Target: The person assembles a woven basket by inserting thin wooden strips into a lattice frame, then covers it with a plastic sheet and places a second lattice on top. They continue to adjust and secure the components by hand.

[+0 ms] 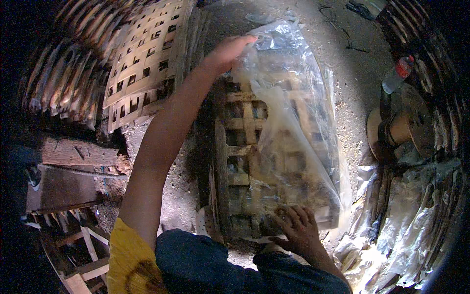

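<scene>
Clear plastic sheet (298,132): draped over a wooden lattice panel (248,123)
Left hand (232,52): gripping the sheet's far left edge
Right hand (297,227): fingers spread at its near end, grip unclear

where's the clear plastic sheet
Right of centre in the head view, the clear plastic sheet lies over the wooden lattice, its far end at the left hand, its near end by the right hand.

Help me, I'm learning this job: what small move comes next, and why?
Probably draw the clear plastic sheet leftward with the left hand: it grips the sheet's far end, while the wooden lattice shows bare along its left side.
</scene>
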A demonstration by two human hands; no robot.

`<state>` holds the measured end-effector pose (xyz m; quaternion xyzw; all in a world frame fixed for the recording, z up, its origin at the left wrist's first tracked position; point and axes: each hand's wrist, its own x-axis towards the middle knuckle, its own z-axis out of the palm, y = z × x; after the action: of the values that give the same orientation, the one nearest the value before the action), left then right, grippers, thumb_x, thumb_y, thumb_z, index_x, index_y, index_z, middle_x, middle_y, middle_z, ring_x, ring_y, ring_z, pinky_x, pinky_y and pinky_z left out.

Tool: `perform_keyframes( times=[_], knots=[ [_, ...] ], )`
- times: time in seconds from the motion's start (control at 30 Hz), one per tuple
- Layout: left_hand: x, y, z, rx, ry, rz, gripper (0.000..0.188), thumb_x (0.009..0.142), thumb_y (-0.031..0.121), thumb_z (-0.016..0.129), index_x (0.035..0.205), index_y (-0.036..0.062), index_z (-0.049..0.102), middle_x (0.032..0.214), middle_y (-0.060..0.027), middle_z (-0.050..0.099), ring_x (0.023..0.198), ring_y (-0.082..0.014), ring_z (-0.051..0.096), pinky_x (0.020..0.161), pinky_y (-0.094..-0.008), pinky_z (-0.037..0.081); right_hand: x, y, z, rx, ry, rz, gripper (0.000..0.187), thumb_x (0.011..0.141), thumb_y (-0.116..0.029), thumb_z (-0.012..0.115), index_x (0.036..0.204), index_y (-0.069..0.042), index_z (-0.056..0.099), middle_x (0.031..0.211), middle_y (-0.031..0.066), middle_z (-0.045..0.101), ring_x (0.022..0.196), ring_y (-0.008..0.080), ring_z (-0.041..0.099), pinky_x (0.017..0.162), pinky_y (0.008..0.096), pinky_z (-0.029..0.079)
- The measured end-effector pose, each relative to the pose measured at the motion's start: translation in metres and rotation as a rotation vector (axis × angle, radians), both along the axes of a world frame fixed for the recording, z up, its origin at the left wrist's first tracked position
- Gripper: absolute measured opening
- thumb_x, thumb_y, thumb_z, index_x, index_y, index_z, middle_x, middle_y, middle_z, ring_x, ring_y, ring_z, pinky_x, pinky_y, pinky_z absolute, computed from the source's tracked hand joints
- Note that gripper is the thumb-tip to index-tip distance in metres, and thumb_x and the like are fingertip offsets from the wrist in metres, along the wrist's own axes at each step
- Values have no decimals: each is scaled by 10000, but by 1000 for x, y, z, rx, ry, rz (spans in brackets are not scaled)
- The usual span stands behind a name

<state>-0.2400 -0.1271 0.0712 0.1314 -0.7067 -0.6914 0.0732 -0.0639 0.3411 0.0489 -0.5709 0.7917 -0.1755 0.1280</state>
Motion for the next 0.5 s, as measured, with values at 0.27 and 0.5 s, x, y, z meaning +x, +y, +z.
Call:
perform_keyframes(
  times=[0.27, 0.5],
  knots=[
    [5, -44, 8, -610, 272, -141, 284, 878, 211, 687, 1090, 22, 679, 969, -71, 691, 821, -160, 645, 754, -339, 511, 4, -3, -35, -52, 101, 32, 418, 702, -183, 716, 1108, -125, 634, 1220, 62, 595, 1158, 292, 544, 976, 480, 409],
    [-3, -23, 16, 15, -70, 114, 287, 885, 153, 699, 1136, 19, 663, 1008, -86, 696, 920, -196, 669, 843, -363, 530, 18, -32, -16, -116, 35, -174, 570, 756, -546, 753, 1060, -82, 624, 1178, 130, 588, 1073, 328, 546, 903, 473, 401]
  ],
)
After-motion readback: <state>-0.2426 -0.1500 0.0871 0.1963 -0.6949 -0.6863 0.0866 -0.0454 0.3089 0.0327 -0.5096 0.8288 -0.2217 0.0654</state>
